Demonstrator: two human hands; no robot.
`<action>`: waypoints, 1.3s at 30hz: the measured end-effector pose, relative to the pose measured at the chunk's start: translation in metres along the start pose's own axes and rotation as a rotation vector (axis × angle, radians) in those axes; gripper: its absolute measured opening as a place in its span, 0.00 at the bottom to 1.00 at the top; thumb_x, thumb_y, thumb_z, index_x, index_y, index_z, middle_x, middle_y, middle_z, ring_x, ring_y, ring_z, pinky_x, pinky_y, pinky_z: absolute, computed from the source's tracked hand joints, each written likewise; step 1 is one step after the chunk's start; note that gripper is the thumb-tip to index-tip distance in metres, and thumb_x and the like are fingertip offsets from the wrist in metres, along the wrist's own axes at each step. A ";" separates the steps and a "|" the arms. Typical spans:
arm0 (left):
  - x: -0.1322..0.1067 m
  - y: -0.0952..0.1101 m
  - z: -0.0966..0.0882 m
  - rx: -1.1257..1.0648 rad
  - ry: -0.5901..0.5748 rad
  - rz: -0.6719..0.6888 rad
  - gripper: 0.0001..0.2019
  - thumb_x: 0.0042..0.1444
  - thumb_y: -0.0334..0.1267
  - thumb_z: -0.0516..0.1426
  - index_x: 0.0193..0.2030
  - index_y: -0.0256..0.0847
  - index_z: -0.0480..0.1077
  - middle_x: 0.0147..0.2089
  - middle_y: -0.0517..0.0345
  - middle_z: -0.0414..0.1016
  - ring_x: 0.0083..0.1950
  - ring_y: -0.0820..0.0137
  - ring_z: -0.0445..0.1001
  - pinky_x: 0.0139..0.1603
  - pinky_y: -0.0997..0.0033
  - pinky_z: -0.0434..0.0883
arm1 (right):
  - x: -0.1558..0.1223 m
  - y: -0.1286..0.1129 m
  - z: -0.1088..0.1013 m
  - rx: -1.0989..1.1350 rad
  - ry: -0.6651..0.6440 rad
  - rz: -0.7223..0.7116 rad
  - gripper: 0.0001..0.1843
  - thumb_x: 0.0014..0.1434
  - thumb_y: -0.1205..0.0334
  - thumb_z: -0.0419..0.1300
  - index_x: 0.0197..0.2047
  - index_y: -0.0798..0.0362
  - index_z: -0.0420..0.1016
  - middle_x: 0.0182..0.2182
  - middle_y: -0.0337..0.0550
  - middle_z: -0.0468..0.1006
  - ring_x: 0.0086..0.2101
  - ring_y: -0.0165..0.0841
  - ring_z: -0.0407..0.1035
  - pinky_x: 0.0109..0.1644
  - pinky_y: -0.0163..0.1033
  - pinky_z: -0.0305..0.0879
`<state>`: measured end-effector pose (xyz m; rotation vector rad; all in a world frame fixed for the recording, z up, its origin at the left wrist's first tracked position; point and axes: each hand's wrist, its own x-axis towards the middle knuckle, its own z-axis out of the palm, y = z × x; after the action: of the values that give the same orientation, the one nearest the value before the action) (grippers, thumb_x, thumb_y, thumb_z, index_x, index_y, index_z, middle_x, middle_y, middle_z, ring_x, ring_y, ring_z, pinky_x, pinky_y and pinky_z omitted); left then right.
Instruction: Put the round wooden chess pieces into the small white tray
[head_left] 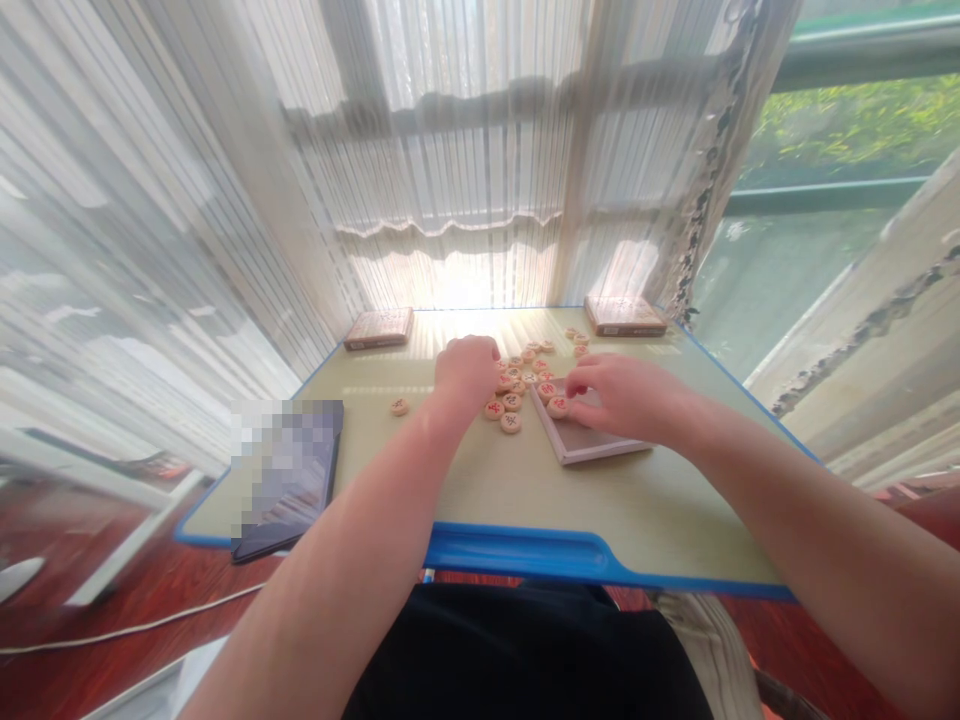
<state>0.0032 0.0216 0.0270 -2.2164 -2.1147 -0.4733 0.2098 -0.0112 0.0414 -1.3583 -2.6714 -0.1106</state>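
Here at mid-frame, the left hand (466, 368) bends over the loose round pieces (511, 424), its back hiding the fingertips, so I can't tell how far open that grip is or whether anything sits in it. Just right of centre, the right hand (621, 390) hangs over a shallow tray (564, 457), finger and thumb partly apart, right up against a red-marked disc (557, 407) near the tray's left side; whether that grip pinches it, I can't say. These pieces look light, hard and stiff, probably wood, unlikely to break but perhaps a little slick on their polished faces; the rounded rim, taken between thumb and finger, seems the best hold. Look at the shapes: squat cylinders, pale tan, with red or dark characters, bunched around the centre, with one stray disc (399, 407) left of it. The tray shows straight, pale walls and a flat floor. Underneath, the tabletop (480, 485) runs smooth and cream-coloured to a glossy blue edge (517, 550) at lower centre, while sheer, pleated curtains (465, 160) filter light at the top.
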 end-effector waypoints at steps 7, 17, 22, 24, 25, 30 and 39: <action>-0.001 0.002 -0.002 -0.005 -0.013 0.001 0.14 0.48 0.29 0.52 0.39 0.43 0.75 0.41 0.55 0.77 0.43 0.63 0.71 0.39 0.68 0.68 | -0.001 0.001 0.003 -0.004 -0.081 -0.010 0.15 0.55 0.60 0.50 0.34 0.45 0.78 0.34 0.38 0.76 0.32 0.32 0.67 0.28 0.36 0.52; -0.001 0.001 0.000 -0.008 -0.017 0.006 0.13 0.47 0.29 0.52 0.38 0.43 0.75 0.39 0.56 0.77 0.41 0.63 0.71 0.37 0.68 0.68 | -0.001 -0.006 0.002 0.009 -0.022 0.025 0.17 0.54 0.48 0.51 0.34 0.48 0.76 0.33 0.40 0.76 0.32 0.33 0.68 0.28 0.36 0.52; 0.000 0.001 0.001 0.001 -0.028 0.009 0.13 0.47 0.31 0.52 0.37 0.44 0.75 0.38 0.56 0.77 0.40 0.63 0.72 0.35 0.68 0.67 | 0.000 -0.012 0.002 -0.011 0.011 0.054 0.18 0.51 0.44 0.53 0.32 0.48 0.74 0.33 0.40 0.77 0.31 0.33 0.67 0.28 0.35 0.51; 0.000 0.001 0.001 0.006 -0.028 0.010 0.13 0.47 0.31 0.52 0.37 0.43 0.75 0.38 0.55 0.77 0.40 0.63 0.72 0.35 0.68 0.67 | 0.000 -0.012 0.004 -0.018 0.011 0.056 0.18 0.53 0.44 0.52 0.32 0.48 0.74 0.33 0.40 0.77 0.31 0.33 0.68 0.28 0.36 0.51; 0.000 0.001 0.001 0.009 -0.027 0.012 0.12 0.47 0.32 0.52 0.37 0.43 0.75 0.38 0.55 0.77 0.40 0.63 0.72 0.35 0.69 0.67 | 0.000 -0.012 0.005 -0.018 0.013 0.053 0.18 0.54 0.45 0.51 0.33 0.48 0.74 0.33 0.40 0.77 0.31 0.33 0.68 0.28 0.36 0.51; -0.002 0.003 -0.001 0.020 -0.051 0.014 0.12 0.48 0.35 0.52 0.36 0.42 0.75 0.37 0.54 0.77 0.39 0.64 0.72 0.35 0.69 0.67 | -0.001 -0.012 0.005 -0.007 0.021 0.050 0.18 0.56 0.46 0.49 0.34 0.48 0.74 0.33 0.41 0.77 0.30 0.33 0.68 0.28 0.36 0.51; -0.005 0.006 -0.006 0.020 -0.078 0.014 0.11 0.51 0.37 0.52 0.37 0.42 0.75 0.37 0.52 0.77 0.40 0.63 0.73 0.38 0.68 0.68 | 0.000 -0.012 0.003 -0.026 -0.007 0.114 0.22 0.54 0.42 0.49 0.34 0.49 0.74 0.33 0.42 0.78 0.29 0.34 0.69 0.27 0.36 0.49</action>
<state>0.0082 0.0148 0.0323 -2.2734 -2.1287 -0.3696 0.1999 -0.0175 0.0382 -1.5174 -2.5997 -0.1286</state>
